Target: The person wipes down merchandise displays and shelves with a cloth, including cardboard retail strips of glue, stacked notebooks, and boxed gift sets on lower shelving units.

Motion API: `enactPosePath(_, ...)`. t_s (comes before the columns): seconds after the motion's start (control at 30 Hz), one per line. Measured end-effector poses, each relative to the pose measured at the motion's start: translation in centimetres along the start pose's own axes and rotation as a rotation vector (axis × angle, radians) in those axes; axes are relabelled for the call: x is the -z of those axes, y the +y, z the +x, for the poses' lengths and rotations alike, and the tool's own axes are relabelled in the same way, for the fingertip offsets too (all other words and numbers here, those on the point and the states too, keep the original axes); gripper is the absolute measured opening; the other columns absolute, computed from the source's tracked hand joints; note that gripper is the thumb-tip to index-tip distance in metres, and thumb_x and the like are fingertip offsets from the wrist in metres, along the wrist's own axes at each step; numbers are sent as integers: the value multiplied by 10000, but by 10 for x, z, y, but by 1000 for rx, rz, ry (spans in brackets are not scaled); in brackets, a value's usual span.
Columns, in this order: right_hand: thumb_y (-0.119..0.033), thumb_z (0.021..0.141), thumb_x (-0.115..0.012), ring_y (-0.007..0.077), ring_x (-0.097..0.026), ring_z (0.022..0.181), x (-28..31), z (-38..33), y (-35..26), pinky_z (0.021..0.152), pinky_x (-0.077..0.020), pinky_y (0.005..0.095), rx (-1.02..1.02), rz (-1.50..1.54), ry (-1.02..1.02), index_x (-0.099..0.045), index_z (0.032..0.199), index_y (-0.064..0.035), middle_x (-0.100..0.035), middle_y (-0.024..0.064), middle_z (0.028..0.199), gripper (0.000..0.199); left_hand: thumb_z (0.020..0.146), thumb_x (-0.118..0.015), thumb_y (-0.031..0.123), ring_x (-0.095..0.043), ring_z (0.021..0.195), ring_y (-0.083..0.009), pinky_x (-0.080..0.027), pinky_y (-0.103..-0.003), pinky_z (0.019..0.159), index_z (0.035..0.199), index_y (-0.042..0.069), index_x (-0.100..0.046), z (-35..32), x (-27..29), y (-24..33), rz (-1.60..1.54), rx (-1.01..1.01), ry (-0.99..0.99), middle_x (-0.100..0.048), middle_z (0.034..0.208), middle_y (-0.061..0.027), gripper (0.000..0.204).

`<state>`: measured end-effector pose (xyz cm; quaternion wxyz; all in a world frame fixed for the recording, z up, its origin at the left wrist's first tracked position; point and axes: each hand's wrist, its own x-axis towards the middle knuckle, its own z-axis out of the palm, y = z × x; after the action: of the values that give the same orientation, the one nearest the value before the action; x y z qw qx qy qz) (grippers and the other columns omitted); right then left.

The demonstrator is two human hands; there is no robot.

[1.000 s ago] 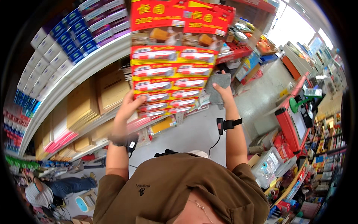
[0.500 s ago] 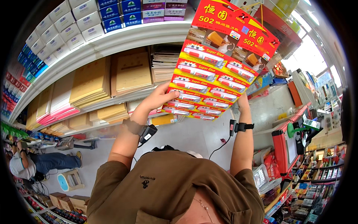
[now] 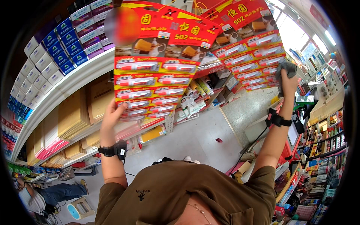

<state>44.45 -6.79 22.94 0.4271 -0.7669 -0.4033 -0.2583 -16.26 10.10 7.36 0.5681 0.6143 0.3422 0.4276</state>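
Red and yellow cards of super glue tubes spread out in front of me in two groups, left and right. My left hand [image 3: 113,117] grips the lower left edge of the left glue cards [image 3: 148,92], thumb in front and fingers hidden behind. At the right edge of the right glue cards [image 3: 255,62], my right hand [image 3: 289,84] is closed round a dark grey cloth [image 3: 287,71]. The cloth is against or very close to that edge; I cannot tell which. The cards' upper ends reach the top of the view, near a yellow wire [image 3: 201,6].
A white shelf [image 3: 90,63] with stacked small boxes [image 3: 54,47] runs along the left, with brown envelopes [image 3: 77,116] below. Another person [image 3: 56,195] and a stool [image 3: 80,208] are at the lower left. Goods-filled racks [image 3: 318,176] stand at the right.
The glue cards have spread into two groups. My left hand has moved left with one group, and my right hand has moved right and up, bringing the grey cloth into view.
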Motion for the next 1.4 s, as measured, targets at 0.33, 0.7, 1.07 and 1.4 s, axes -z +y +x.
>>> enactPosePath(0.33, -410, 779, -668, 322, -652, 964, 47, 80, -33, 826, -490, 389, 222, -97, 102, -653, 1130, -124, -689, 150, 1000, 452, 923, -579, 102, -555, 860, -65, -457, -227, 729, 1190, -6, -550, -35, 26, 48, 406, -184, 250, -636, 998, -21, 289)
enactPosePath(0.7, -509, 791, -595, 310, -660, 897, 78, 152, -36, 803, -480, 376, 271, -279, -109, -659, 1060, -11, -680, 208, 928, 569, 935, -553, 109, -561, 938, -108, -460, -270, 832, 1261, -24, -504, -73, 1, 94, 560, -149, 384, -628, 1070, -66, 356)
enactPosePath(1.07, -444, 778, -602, 221, -634, 708, 31, 159, -12, 673, -482, 344, 235, 28, -350, -650, 936, 47, -656, 146, 770, 518, 929, -576, 144, -554, 903, -107, -461, -266, 807, 1239, -19, -529, -86, 4, 118, 636, -193, 410, -622, 1054, -49, 354)
enactPosePath(1.4, -231, 833, -579, 151, -596, 891, -120, -24, 11, 807, -478, 314, -46, 573, -1017, -604, 1095, 14, -641, 55, 978, 360, 916, -627, 190, -607, 919, -136, -520, -312, 808, 1189, 27, -546, -1, -83, -42, 103, -21, 233, -641, 1042, -61, 328)
